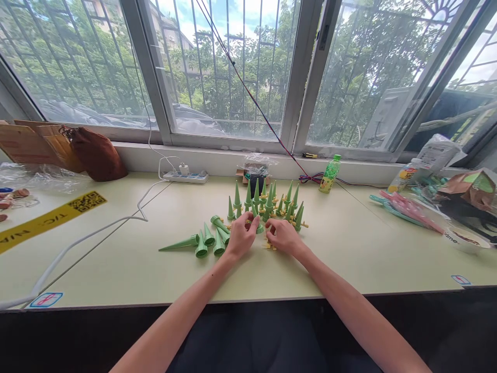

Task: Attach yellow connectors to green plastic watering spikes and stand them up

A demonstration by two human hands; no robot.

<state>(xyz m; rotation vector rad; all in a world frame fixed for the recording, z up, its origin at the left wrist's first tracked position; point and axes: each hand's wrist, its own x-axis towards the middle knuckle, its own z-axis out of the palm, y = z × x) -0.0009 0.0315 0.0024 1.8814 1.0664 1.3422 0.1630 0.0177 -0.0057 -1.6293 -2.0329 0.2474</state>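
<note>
My left hand [244, 235] is closed around a green plastic spike [259, 228], its wide collar showing beside the fingertips. Close by on the right, my right hand [283, 234] has its fingers curled together in a pinch; what they hold, if anything, is too small to make out. Small yellow valve pieces [267, 246] lie on the table just below the hands. Behind them stands a group of upright green spikes [269, 202], several with yellow valves at the base. Left of my left hand, several loose green spikes [201, 246] lie or stand together, some showing open round ends.
A pale table [147, 274] runs below the windows. At its back are a power strip [186, 177], a small box [256, 176] and a green-capped bottle [330, 174]. A white cable [112, 223] crosses the left side. Bags and a bowl [466, 240] crowd the right.
</note>
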